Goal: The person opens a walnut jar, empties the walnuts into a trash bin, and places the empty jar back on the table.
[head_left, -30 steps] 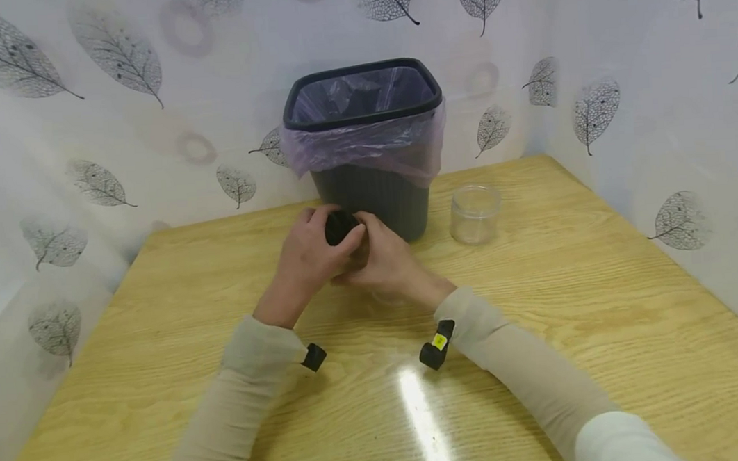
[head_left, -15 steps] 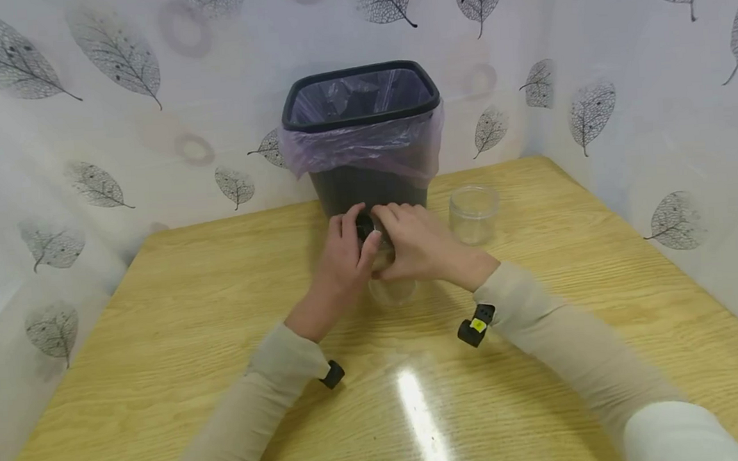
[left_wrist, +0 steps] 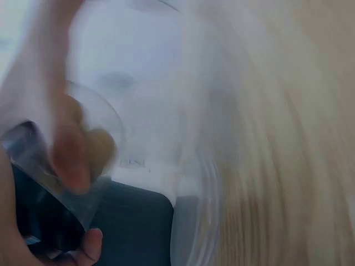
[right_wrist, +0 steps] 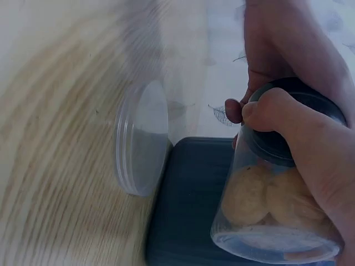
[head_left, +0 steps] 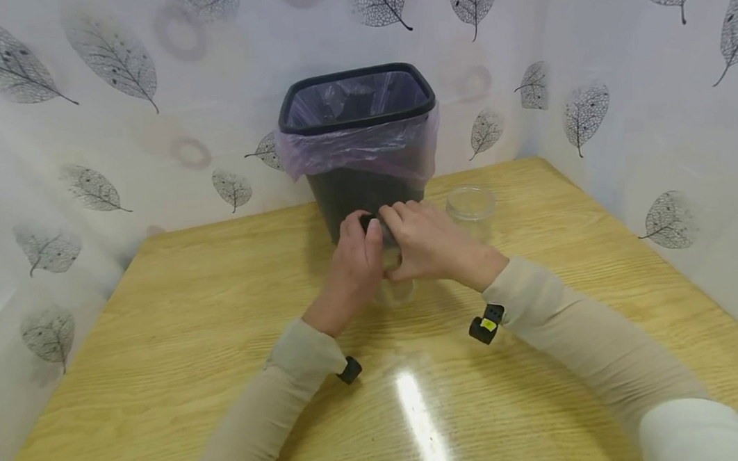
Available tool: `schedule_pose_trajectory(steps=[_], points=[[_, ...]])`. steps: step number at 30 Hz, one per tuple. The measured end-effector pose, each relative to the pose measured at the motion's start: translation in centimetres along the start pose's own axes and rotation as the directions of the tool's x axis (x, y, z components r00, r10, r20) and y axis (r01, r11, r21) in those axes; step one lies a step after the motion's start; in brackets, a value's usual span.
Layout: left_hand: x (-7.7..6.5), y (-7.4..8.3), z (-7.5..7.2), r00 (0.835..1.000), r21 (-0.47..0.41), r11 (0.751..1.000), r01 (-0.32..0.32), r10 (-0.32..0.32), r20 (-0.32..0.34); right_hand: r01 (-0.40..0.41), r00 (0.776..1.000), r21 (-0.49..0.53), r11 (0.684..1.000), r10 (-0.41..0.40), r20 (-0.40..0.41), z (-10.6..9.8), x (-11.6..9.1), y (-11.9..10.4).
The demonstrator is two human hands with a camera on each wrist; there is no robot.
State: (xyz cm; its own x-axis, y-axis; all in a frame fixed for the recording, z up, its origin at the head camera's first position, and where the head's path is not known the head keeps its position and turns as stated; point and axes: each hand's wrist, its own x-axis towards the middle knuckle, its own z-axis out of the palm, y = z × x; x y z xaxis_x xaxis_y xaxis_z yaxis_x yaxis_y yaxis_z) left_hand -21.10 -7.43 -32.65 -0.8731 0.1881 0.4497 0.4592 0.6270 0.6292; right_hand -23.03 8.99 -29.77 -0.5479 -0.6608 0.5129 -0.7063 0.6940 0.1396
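Observation:
In front of the bin, both hands hold a clear jar (right_wrist: 244, 205) with a black lid (right_wrist: 272, 145) at its mouth. Several round tan pieces show through the jar wall in the right wrist view. My left hand (head_left: 357, 267) curls round the lid end, its thumb along the near side. Around the jar body, on the other side, wraps my right hand (head_left: 435, 244). The jar is tilted in the head view, and the fingers cover much of it. Below the hands, a clear round container (head_left: 394, 293) stands on the table, partly hidden by them.
A dark bin (head_left: 367, 192) lined with a purple bag (head_left: 358, 147) stands right behind the hands. To its right is a clear round jar (head_left: 471, 215) without a lid. The wooden table (head_left: 180, 324) meets leaf-patterned walls at the back and sides.
Both hands have moved to the right with the jar, from the bin's left front to nearer the clear round container. Their grips on lid and jar body stay much the same.

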Motion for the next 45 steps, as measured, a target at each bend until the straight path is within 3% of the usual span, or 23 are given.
schedule_pose_trajectory(steps=[4,8,10,13,17,20,22,25,28,31,33,36,38,41,43,45], points=[[0.2,0.2,0.0,0.995,-0.062,0.993,0.101,-0.100,0.016,0.026,0.999,-0.059,0.998,-0.027,-0.019,0.0,0.0,0.0],[0.4,0.1,-0.5,0.990,-0.084,0.989,0.125,-0.118,0.080,0.032,0.999,-0.032,0.999,-0.032,0.025,-0.2,0.0,0.3],[0.4,-0.1,-1.0,0.989,-0.102,0.991,0.090,-0.077,0.124,0.029,0.998,0.005,1.000,-0.029,0.063,-0.5,-0.1,0.6],[0.2,-0.6,-1.8,0.984,-0.153,0.988,-0.017,0.043,0.170,0.014,0.994,0.068,0.998,-0.021,0.105,-1.0,-0.1,1.0],[0.0,-1.2,-2.5,0.960,-0.197,0.962,-0.191,0.225,0.168,0.001,0.992,0.118,0.993,-0.016,0.127,-1.6,-0.2,1.3],[0.0,-1.3,-2.8,0.951,-0.193,0.952,-0.238,0.269,0.153,0.003,0.991,0.122,0.993,-0.020,0.136,-1.9,-0.3,1.4],[0.0,-1.3,-2.8,0.961,-0.188,0.963,-0.192,0.223,0.162,0.008,0.989,0.111,0.994,-0.024,0.143,-1.9,-0.3,1.4],[0.0,-1.1,-2.9,0.977,-0.180,0.983,-0.042,0.078,0.199,0.020,0.987,0.087,0.996,-0.034,0.157,-1.8,-0.3,1.4],[0.1,-0.8,-3.0,0.967,-0.153,0.983,0.105,-0.065,0.247,0.032,0.985,0.065,0.997,-0.043,0.169,-1.7,-0.3,1.3],[0.2,-0.8,-3.2,0.957,-0.118,0.982,0.150,-0.114,0.268,0.028,0.983,0.066,0.997,-0.039,0.179,-1.6,-0.3,1.3],[0.2,-0.7,-3.2,0.960,-0.119,0.986,0.117,-0.081,0.266,0.019,0.983,0.074,0.997,-0.032,0.179,-1.5,-0.4,1.3],[0.2,-0.7,-3.2,0.968,-0.141,0.990,-0.021,0.055,0.245,0.009,0.986,0.083,0.997,-0.023,0.168,-1.4,-0.5,1.5],[0.2,-0.8,-3.1,0.959,-0.167,0.977,-0.135,0.171,0.227,0.005,0.988,0.084,0.996,-0.018,0.153,-1.5,-0.5,1.6],[0.2,-1.0,-3.0,0.930,-0.182,0.945,-0.273,0.307,0.202,-0.001,0.991,0.091,0.996,-0.011,0.136,-1.6,-0.5,1.7],[0.2,-1.0,-2.9,0.923,-0.200,0.936,-0.288,0.327,0.201,-0.003,0.991,0.096,0.995,-0.010,0.132,-1.8,-0.5,1.8],[0.1,-1.0,-2.9,0.930,-0.211,0.942,-0.262,0.305,0.206,0.000,0.991,0.097,0.995,-0.013,0.133,-1.8,-0.6,1.8]])
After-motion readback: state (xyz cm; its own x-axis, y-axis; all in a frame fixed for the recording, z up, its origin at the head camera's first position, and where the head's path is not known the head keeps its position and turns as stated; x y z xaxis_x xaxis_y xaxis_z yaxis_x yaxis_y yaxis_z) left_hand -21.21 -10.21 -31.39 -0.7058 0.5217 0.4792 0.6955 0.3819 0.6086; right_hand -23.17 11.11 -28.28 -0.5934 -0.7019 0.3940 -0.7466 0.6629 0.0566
